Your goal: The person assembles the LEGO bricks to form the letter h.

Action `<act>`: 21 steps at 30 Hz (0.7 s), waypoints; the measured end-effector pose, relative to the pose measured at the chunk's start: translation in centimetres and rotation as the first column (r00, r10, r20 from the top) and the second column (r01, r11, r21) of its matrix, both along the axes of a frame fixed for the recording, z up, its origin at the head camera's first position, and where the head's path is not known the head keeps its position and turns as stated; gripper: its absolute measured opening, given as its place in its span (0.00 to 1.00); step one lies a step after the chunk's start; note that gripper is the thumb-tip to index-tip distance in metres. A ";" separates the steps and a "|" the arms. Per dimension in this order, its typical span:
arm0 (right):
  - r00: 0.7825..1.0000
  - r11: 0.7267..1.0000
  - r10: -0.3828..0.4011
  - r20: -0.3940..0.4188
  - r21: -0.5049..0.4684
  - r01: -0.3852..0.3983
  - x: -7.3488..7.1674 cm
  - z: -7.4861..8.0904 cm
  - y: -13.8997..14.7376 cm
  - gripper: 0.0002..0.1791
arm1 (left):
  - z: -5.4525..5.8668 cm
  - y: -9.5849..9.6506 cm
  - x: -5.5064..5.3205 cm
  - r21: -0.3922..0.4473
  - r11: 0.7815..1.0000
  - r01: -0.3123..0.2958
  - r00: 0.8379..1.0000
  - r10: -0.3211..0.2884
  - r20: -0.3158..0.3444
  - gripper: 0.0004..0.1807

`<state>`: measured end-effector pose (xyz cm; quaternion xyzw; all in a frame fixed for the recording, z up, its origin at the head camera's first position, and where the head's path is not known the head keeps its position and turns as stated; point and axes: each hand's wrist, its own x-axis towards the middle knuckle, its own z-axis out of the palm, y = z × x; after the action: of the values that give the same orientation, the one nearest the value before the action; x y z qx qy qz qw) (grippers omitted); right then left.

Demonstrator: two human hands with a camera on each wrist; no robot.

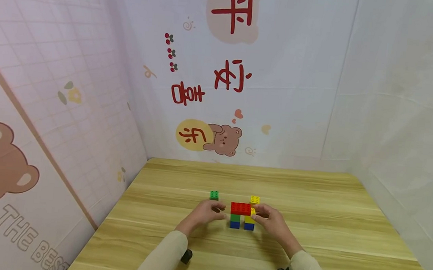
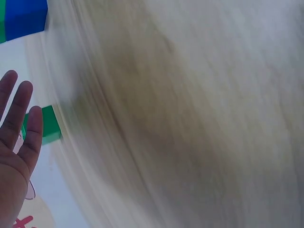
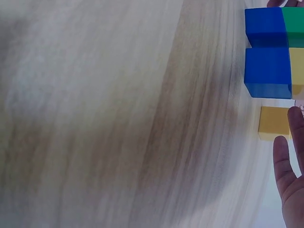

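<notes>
A small arch of building bricks stands on the wooden table in the head view. A long red brick (image 1: 240, 209) lies across two columns: a green brick (image 1: 235, 218) over a blue brick (image 1: 234, 225), and a yellow brick (image 1: 248, 219) over another blue brick (image 1: 249, 226). My left hand (image 1: 207, 211) hovers left of the arch, thumb and fingers apart, holding nothing. My right hand (image 1: 272, 222) is at the arch's right end, its thumb and a finger beside the red and yellow bricks. Whether they pinch either brick cannot be made out.
A separate green brick (image 1: 214, 194) stands behind my left hand, and a separate yellow brick (image 1: 255, 199) behind the arch near my right fingers. Printed white cloth (image 1: 286, 115) hangs beyond the table's (image 1: 182, 179) back edge and along both sides.
</notes>
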<state>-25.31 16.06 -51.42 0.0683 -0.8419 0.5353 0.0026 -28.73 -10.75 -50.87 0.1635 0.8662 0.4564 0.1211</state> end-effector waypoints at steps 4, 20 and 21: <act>1.000 1.000 -0.015 0.008 0.010 0.014 0.1 0.0 -0.1 0.14 | 0.1 -0.7 -0.1 0.013 1.000 -0.008 1.000 0.008 -0.009 0.24; 1.000 1.000 -0.018 0.019 0.026 0.018 0.2 -0.1 -0.3 0.15 | 0.6 -4.2 -1.4 0.042 0.997 -0.071 0.996 0.073 -0.049 0.22; 1.000 0.999 -0.020 0.022 0.025 0.020 0.2 -0.2 -0.3 0.15 | 0.6 -4.4 -1.4 0.045 0.996 -0.081 0.995 0.083 -0.045 0.22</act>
<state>-25.09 15.76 -51.59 0.0538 -0.8491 0.5254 -0.0023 -30.15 -15.13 -50.30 0.1410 0.8647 0.4758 0.0780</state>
